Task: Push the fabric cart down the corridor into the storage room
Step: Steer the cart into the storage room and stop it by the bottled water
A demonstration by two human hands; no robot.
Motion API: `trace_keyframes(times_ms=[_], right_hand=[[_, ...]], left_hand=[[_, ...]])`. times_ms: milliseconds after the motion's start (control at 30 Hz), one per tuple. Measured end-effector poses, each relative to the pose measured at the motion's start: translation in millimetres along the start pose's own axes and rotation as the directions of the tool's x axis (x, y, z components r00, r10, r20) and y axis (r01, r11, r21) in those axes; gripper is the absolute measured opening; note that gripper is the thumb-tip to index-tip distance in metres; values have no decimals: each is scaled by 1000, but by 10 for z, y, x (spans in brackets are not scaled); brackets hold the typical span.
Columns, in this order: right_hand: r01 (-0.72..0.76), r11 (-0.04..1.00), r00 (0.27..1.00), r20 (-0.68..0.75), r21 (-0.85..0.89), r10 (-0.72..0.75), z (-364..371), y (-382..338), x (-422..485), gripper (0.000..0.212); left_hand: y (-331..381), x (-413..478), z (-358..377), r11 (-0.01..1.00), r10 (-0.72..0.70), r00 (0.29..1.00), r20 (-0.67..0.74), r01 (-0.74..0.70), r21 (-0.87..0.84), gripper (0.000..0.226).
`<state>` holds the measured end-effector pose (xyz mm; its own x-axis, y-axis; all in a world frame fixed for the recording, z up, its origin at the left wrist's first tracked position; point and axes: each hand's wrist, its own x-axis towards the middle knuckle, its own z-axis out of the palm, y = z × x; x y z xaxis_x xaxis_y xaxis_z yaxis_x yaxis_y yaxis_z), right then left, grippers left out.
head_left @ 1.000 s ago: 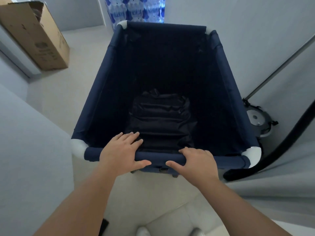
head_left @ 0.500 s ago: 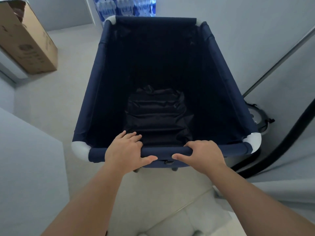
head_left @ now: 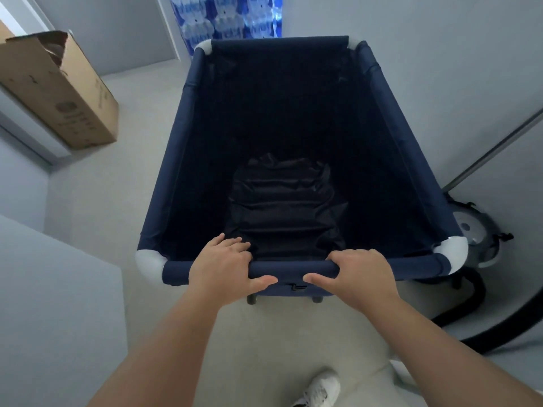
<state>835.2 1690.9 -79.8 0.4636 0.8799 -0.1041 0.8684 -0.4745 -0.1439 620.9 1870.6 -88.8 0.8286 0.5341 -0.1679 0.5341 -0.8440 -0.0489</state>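
- Both hands grasp the near rail (head_left: 293, 267) of the cart (head_left: 182, 148): left hand (head_left: 221, 267) with fingers (head_left: 235, 245) curled over the top and thumb beneath, right hand (head_left: 363, 277) likewise.
- A black folded cloth (head_left: 286, 207) lies inside the cart.
- The cart stands on a pale floor (head_left: 97, 201) between grey walls; a box (head_left: 55, 89) leans at left, a round device (head_left: 479, 233) sits just beside the right corner, and blue packs (head_left: 226, 16) stand ahead.
- Compared with 0.5 s ago, the box and packs appear lower in view, and 1 white shoe (head_left: 318, 390) has appeared.
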Motion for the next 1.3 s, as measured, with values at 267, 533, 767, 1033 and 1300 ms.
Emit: trace_keyframes(times_ms=[267,533,767,1033,1300], right_hand=[[8,1000,1000,2,-4,-8,-99,230,599,75],[19,1000,999,45,19,-20,-185,268,1142,72],[-125,988,988,99,88,116,-181,-44,1424,71],[-245,968,968,68,54,241,-143,-147,1315,73],[-255,965,967,28,60,254,-162,-3,1434,68]], left_hand=[[-72,578,-64,998,-40,999,6,41,-54,109],[-336,1067,-131,999,-2,999,-34,0,-43,95],[-834,1439,-151,994,112,991,-73,-111,16,94],[-909,1749,-232,975,219,975,-27,-217,49,101],[-819,1948,-256,975,220,974,-53,-220,8,99]])
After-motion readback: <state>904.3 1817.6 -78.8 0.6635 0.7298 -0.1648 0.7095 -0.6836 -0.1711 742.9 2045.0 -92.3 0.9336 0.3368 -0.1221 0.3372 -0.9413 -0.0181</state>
